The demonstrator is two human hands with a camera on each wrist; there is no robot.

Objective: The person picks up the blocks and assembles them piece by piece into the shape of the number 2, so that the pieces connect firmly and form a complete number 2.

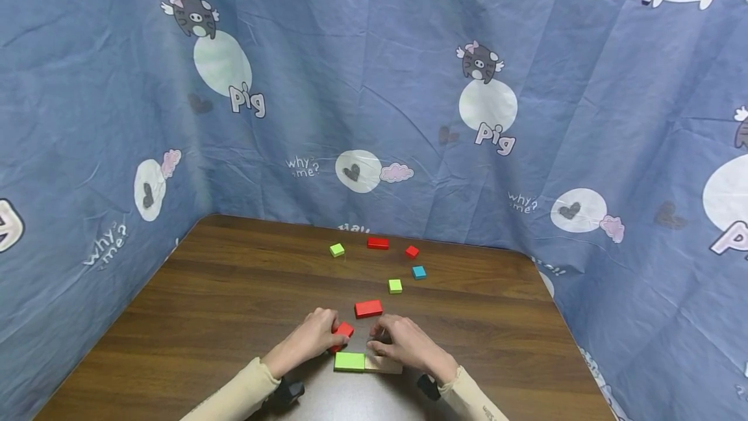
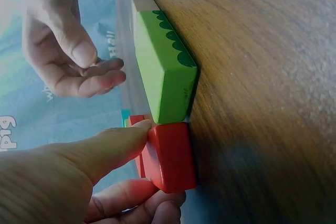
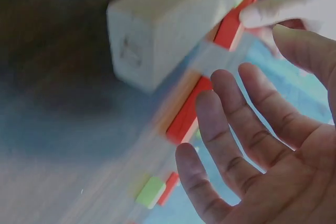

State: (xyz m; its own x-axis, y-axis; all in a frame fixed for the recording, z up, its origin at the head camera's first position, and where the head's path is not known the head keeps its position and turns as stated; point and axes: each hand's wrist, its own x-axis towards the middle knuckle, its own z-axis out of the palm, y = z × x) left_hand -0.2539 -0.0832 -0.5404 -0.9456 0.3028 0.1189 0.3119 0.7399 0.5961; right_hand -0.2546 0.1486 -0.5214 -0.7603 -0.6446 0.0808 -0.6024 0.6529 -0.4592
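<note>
My left hand [image 1: 311, 338] pinches a red block [image 2: 173, 157] between thumb and fingers, low over the table. In the left wrist view that block's end sits right at the corner of a green block [image 1: 349, 361] with a dark scalloped edge. A plain wooden block [image 3: 152, 38] lies end to end with the green one, forming a row. My right hand [image 1: 403, 342] hovers over the wooden block with fingers loosely bent and nothing in them. Just beyond both hands lies another red block [image 1: 368, 308].
Farther back on the brown table [image 1: 245, 278] are small green cubes [image 1: 395, 286], a blue cube [image 1: 419, 272], a small red cube [image 1: 411, 252] and a long red block [image 1: 377, 243]. A blue patterned curtain [image 1: 362, 115] hangs behind the table's far edge.
</note>
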